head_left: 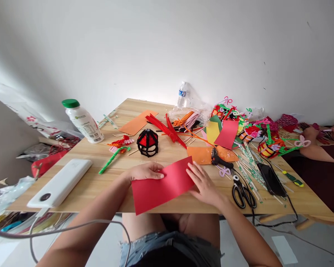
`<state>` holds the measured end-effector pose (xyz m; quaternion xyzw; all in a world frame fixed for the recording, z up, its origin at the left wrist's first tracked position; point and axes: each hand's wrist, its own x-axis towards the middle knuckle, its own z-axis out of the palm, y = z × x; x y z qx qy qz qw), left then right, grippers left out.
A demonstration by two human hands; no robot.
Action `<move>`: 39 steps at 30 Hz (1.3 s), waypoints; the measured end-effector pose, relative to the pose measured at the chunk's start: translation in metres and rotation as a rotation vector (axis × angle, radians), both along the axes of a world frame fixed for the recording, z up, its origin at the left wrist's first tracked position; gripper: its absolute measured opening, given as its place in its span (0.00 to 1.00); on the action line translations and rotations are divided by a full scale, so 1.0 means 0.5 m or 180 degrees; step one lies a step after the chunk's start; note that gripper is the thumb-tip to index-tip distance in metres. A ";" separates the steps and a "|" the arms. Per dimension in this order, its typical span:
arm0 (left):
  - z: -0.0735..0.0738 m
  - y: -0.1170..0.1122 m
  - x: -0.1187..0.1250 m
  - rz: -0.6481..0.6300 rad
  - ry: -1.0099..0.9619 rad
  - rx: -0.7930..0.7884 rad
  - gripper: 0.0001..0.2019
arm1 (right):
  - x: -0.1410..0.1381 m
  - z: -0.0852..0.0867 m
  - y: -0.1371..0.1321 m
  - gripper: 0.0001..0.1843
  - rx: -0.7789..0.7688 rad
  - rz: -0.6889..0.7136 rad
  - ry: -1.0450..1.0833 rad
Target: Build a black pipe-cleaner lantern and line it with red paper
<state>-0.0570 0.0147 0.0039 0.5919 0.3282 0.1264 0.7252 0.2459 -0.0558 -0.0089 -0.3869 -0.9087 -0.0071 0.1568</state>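
Note:
A sheet of red paper (161, 185) is held tilted over the table's front edge, its right part slightly curved. My left hand (146, 172) grips its upper left edge, thumb on top and the other fingers partly hidden behind. My right hand (203, 181) holds the right end, with fingers laid over the edge and the thumb lower down. Just beyond the paper stands a small black-framed lantern shape (147, 143) with red inside. A green pipe cleaner (111, 161) with a hooked end lies left of it, and red pipe cleaners (169, 129) lie behind.
A white bottle (83, 122) and a white power bank (59, 183) are at left. To the right lie a glue gun (219, 159), scissors (243, 194), a phone (271, 180), a screwdriver (292, 178) and paper-wrapped sticks (247, 167). Another person's arm (317, 148) reaches in at far right.

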 end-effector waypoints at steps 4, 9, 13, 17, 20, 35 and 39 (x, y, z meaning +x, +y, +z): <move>-0.006 0.031 -0.030 0.0154 0.0610 0.0932 0.23 | -0.017 -0.050 0.001 0.17 0.0536 0.0059 0.0141; 0.006 0.027 -0.030 -0.0326 0.0565 0.1130 0.19 | -0.044 -0.036 -0.014 0.22 0.0613 0.0105 0.0196; -0.007 0.027 -0.023 -0.0420 0.0662 0.1226 0.21 | -0.084 -0.028 -0.029 0.27 0.0229 0.0424 0.0080; -0.026 0.041 -0.031 0.0549 0.1029 0.2439 0.22 | -0.111 -0.038 -0.052 0.24 0.0073 0.0244 0.0085; -0.011 0.028 -0.028 0.1128 0.1042 0.3658 0.17 | -0.114 -0.043 -0.074 0.16 0.0194 -0.0102 0.0149; -0.103 -0.185 -0.041 -0.0127 0.1068 0.4793 0.27 | -0.110 -0.047 -0.087 0.10 0.0654 -0.0233 -0.0127; -0.103 -0.196 -0.038 0.0102 0.1106 0.4843 0.26 | -0.105 -0.038 -0.079 0.11 0.0411 -0.0222 0.0267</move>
